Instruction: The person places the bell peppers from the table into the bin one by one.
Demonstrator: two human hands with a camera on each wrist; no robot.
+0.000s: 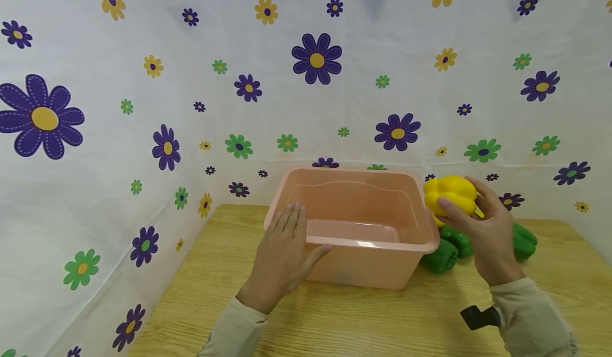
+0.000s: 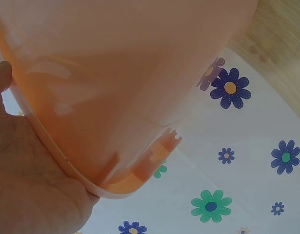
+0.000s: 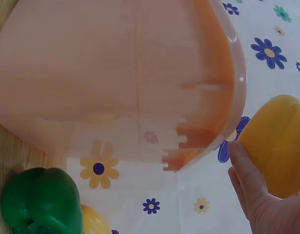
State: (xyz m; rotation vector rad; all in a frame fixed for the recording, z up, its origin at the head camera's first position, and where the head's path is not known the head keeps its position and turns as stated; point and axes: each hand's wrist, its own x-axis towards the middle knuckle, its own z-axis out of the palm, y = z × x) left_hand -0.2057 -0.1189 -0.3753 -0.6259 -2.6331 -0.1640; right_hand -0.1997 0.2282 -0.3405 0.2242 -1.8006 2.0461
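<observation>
A yellow bell pepper is gripped in my right hand, raised beside the right rim of a pink plastic bin. The right wrist view shows the same yellow pepper against the fingers, with the bin's outer wall to its left. My left hand rests on the bin's near left rim, its fingers straight and the thumb stretched along the front edge. From the left wrist, the hand lies against the rim. Inside the bin, the visible floor is bare.
Green bell peppers lie on the wooden table right of the bin, one more beyond my right hand. Another yellow pepper is partly hidden behind a green one. A flower-printed sheet hangs behind and at the left.
</observation>
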